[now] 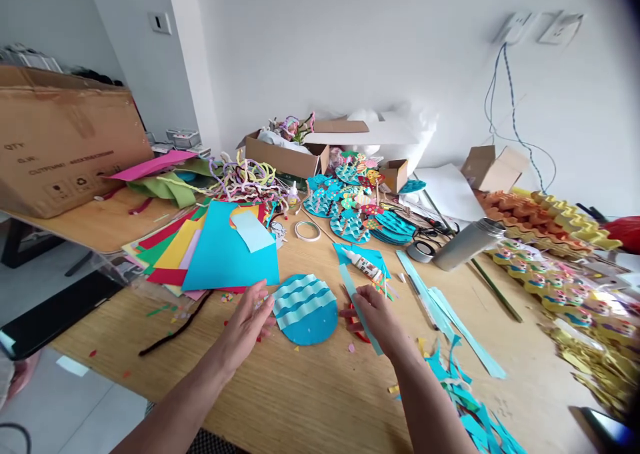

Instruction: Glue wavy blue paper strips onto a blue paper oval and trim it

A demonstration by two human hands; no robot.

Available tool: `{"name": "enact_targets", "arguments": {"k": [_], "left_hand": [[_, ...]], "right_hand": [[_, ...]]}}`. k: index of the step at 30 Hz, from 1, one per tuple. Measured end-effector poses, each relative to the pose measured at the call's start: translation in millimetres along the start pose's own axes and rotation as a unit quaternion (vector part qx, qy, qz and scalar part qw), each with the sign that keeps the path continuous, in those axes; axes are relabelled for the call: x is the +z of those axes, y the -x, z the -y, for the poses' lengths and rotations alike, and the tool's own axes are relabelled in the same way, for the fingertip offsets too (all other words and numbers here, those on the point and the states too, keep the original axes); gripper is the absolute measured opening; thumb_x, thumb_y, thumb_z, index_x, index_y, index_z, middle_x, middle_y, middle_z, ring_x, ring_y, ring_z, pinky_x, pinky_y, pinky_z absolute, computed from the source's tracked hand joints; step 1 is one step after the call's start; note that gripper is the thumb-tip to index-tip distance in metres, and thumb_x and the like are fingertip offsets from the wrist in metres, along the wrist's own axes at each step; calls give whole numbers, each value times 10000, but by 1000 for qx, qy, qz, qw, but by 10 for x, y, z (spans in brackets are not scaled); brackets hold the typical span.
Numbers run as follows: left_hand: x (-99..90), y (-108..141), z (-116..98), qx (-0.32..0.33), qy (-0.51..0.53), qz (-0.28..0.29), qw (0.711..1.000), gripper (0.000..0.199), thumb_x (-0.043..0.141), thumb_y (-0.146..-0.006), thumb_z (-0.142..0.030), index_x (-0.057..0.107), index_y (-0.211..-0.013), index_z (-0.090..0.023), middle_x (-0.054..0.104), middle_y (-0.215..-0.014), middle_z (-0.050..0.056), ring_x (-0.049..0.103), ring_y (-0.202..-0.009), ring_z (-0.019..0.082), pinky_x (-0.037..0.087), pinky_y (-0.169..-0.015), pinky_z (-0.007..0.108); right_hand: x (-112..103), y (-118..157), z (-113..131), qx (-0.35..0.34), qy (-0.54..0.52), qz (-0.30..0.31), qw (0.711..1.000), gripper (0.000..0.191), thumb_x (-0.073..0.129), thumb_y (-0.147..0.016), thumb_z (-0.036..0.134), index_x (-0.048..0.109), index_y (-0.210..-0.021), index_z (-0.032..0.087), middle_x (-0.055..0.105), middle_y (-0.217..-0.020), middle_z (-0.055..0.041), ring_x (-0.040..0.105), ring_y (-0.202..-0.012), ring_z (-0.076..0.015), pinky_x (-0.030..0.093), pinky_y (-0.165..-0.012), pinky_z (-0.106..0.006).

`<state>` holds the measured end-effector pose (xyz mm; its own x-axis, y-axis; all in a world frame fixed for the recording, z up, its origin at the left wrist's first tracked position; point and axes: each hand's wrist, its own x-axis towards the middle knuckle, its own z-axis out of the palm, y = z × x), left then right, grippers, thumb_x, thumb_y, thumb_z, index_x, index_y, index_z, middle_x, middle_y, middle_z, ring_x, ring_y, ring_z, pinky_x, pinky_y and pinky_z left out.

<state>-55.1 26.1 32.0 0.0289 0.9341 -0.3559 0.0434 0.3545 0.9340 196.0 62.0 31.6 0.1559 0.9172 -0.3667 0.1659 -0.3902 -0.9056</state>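
A blue paper disc (311, 329) lies on the table, with several wavy pale-blue paper strips across its upper half. My left hand (250, 314) is beside the disc's left edge, fingers stretched and apart, holding nothing. To the right of the disc, my right hand (375, 315) grips a pale-blue paper strip (348, 279) between thumb and fingers. Red-handled scissors (364, 336) lie partly hidden under that hand. Just beyond it, a white glue bottle (367, 266) rests on a blue paper piece (385, 257).
Stacked coloured paper (233, 261) lies at the left. More pale-blue strips (467, 327) and a pen (423, 301) are at the right, near a metal flask (469, 244). Blue scraps (465, 401) lie at the front right. Decorated discs (350, 224), a tape roll (307, 231) and boxes (283, 155) stand behind.
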Motion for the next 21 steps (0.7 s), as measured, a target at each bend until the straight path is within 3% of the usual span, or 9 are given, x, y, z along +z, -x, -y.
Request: {"name": "enact_targets", "arguments": {"k": [4, 9, 15, 18, 21], "left_hand": [[13, -90, -65, -5, 17, 12, 1000, 800, 548, -753, -680, 345, -1380, -227, 379, -1455, 154, 645, -960, 238, 521, -749, 327], [44, -244, -184, -3, 14, 16, 1000, 751, 573, -757, -648, 398, -1353, -228, 429, -1421, 145, 645, -949, 233, 514, -690, 294], [124, -454, -323, 22, -27, 42, 999, 629, 511, -819, -591, 450, -1295, -184, 542, -1298, 146, 655, -922, 234, 517, -696, 302], [127, -538, -348, 40, -45, 26, 998, 620, 514, -816, -582, 467, -1277, -170, 520, -1312, 157, 645, -930, 249, 517, -698, 323], [96, -585, -356, 85, -75, -17, 993, 611, 562, -796, -558, 473, -1278, -193, 522, -1306, 137, 595, -1014, 260, 497, -759, 330]], "right_hand": [[-6, 37, 4, 0, -12, 12, 1000, 161, 559, -771, 296, 413, -736, 237, 514, -620, 35, 669, -637, -197, 512, -450, -268], [-72, 58, -18, 13, -21, 28, 999, 155, 561, -756, 308, 424, -732, 238, 554, -628, 25, 673, -652, -195, 519, -486, -279], [-151, 77, -67, 32, -16, 61, 997, 172, 570, -735, 353, 441, -722, 240, 600, -630, 15, 668, -669, -198, 509, -506, -281], [-193, 87, -53, 32, -10, 71, 997, 209, 580, -727, 393, 437, -729, 239, 622, -669, 8, 669, -689, -198, 503, -519, -281], [-241, 93, -13, -17, 13, 56, 998, 270, 596, -720, 455, 443, -739, 233, 628, -664, 4, 650, -647, -186, 473, -493, -265]]}}
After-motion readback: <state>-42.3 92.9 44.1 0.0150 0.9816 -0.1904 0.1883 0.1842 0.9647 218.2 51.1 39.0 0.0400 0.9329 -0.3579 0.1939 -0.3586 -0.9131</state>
